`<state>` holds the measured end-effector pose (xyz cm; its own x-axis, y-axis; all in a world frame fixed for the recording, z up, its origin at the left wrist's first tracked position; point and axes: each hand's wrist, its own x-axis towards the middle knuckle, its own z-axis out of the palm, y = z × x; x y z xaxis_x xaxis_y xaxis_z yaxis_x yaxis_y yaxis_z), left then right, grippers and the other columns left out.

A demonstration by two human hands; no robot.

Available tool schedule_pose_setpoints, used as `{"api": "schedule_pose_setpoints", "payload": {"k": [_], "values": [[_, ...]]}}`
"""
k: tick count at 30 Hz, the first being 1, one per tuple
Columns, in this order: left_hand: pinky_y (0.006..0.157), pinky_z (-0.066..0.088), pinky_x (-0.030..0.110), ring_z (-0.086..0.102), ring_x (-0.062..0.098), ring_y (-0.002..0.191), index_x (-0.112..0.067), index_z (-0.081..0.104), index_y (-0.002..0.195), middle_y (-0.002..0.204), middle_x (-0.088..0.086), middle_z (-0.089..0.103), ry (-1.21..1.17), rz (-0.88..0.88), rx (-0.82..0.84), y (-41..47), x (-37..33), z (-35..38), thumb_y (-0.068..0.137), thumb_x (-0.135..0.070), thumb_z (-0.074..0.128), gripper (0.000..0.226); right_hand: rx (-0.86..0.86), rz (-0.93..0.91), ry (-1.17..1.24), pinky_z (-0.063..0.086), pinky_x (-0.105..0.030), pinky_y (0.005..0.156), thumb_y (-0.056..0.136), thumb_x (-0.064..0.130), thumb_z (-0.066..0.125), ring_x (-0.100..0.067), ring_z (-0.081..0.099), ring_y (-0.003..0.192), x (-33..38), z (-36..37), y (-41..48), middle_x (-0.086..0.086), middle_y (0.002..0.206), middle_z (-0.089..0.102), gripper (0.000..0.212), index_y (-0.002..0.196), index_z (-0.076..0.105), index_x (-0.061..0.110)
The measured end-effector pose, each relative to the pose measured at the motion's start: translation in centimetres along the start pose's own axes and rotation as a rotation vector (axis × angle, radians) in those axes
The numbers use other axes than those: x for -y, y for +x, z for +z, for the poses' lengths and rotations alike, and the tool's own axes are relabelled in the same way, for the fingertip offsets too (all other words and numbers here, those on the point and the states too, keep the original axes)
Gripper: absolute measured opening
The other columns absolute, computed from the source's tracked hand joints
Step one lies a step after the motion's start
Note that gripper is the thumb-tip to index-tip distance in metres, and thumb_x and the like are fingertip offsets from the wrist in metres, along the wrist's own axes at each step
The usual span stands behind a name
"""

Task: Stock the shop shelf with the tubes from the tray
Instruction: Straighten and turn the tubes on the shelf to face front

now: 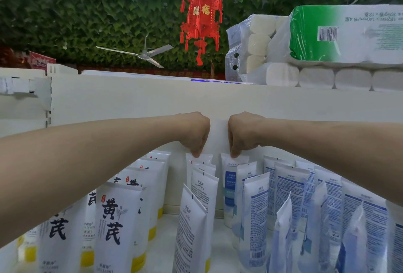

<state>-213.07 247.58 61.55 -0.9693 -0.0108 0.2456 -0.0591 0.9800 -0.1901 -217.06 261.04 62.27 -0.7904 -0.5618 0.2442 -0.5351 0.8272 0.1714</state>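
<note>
Both my arms reach far in over the white shelf [157,253]. My left hand [194,133] pinches the top edge of a white tube [198,160] standing at the back of the middle row. My right hand [242,133] pinches the top of a white tube with a blue label [229,176] at the back of the neighbouring row. Both tubes stand upright against the white back panel [130,102]. The tray is not in view.
Rows of white tubes with yellow caps [117,222] fill the left side, blue-printed tubes [290,187] the right. Packs of toilet rolls [327,39] lie on the shelf top. A red lantern [201,17] and a ceiling fan [141,54] hang beyond.
</note>
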Motion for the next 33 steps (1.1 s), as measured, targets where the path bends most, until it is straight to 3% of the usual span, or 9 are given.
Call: {"api": "schedule_pose_setpoints", "payload": {"k": [6,12,18,21,25,27,29,33], "values": [[0.075,0.049,0.027,0.061,0.021,0.095,-0.01,0.073,0.099,0.1,0.005,0.069,-0.005,-0.024,-0.013,0.0,0.1,0.2,0.079,-0.023,0.079,0.026,-0.011,0.003,-0.007,0.054,-0.031,0.081,0.078,0.033,0.082,-0.025,0.059,0.083,0.1,0.1,0.0,-0.008,0.096,0.061,0.045,0.112,0.065,0.008],[0.072,0.047,0.027,0.06,0.021,0.092,-0.01,0.071,0.099,0.098,0.006,0.067,0.024,-0.032,-0.016,-0.1,-0.3,0.2,0.078,-0.023,0.08,0.026,-0.044,-0.01,-0.004,0.054,-0.034,0.083,0.076,0.034,0.083,-0.025,0.059,0.089,0.1,0.4,0.2,-0.009,0.111,0.067,0.048,0.113,0.067,0.01],[0.07,0.047,0.027,0.057,0.02,0.086,-0.013,0.068,0.093,0.09,0.002,0.06,0.065,-0.026,-0.017,-0.1,-0.6,0.1,0.076,-0.025,0.081,0.024,-0.031,-0.01,0.025,0.054,-0.033,0.082,0.076,0.037,0.082,-0.027,0.064,0.096,-0.1,0.4,0.1,-0.009,0.11,0.068,0.047,0.113,0.068,0.012],[0.073,0.047,0.027,0.056,0.02,0.087,-0.015,0.064,0.09,0.095,0.005,0.063,0.069,-0.024,-0.004,-0.2,-0.7,-0.1,0.077,-0.025,0.081,0.024,-0.03,-0.002,0.051,0.051,-0.03,0.076,0.076,0.042,0.081,-0.025,0.062,0.091,-0.3,-0.1,-0.2,-0.007,0.103,0.067,0.047,0.109,0.068,0.012],[0.082,0.05,0.03,0.055,0.02,0.086,-0.01,0.067,0.102,0.101,0.005,0.066,0.053,-0.048,-0.015,-0.7,-1.0,-0.9,0.079,-0.035,0.078,0.036,-0.017,0.019,0.116,0.045,-0.028,0.072,0.075,0.047,0.08,-0.022,0.058,0.084,-0.7,-1.2,-1.1,-0.001,0.086,0.062,0.04,0.092,0.068,0.012],[0.082,0.05,0.03,0.057,0.019,0.086,-0.011,0.068,0.087,0.089,0.001,0.066,0.032,-0.07,-0.029,-1.1,-1.1,-1.7,0.082,-0.042,0.073,0.032,0.019,0.024,0.134,0.043,-0.028,0.074,0.077,0.05,0.077,-0.017,0.057,0.081,-0.9,-1.9,-1.8,0.004,0.08,0.064,0.038,0.088,0.075,0.013],[0.077,0.048,0.027,0.058,0.016,0.081,-0.016,0.066,0.066,0.074,-0.005,0.065,0.025,-0.11,-0.019,-1.6,-1.3,-2.6,0.085,-0.049,0.067,0.038,0.069,0.035,0.151,0.04,-0.03,0.079,0.078,0.051,0.075,-0.017,0.056,0.086,-1.1,-2.4,-2.5,0.002,0.091,0.068,0.037,0.082,0.077,0.014],[0.061,0.042,0.025,0.049,0.017,0.065,-0.014,0.073,0.067,0.071,-0.003,0.06,-0.002,-0.234,0.178,-2.5,-1.9,-3.8,0.087,-0.06,0.058,0.052,0.15,0.07,0.138,0.042,-0.036,0.093,0.079,0.054,0.073,-0.026,0.056,0.108,-1.4,-2.9,-3.7,-0.004,0.114,0.067,0.039,0.076,0.075,0.015]]}}
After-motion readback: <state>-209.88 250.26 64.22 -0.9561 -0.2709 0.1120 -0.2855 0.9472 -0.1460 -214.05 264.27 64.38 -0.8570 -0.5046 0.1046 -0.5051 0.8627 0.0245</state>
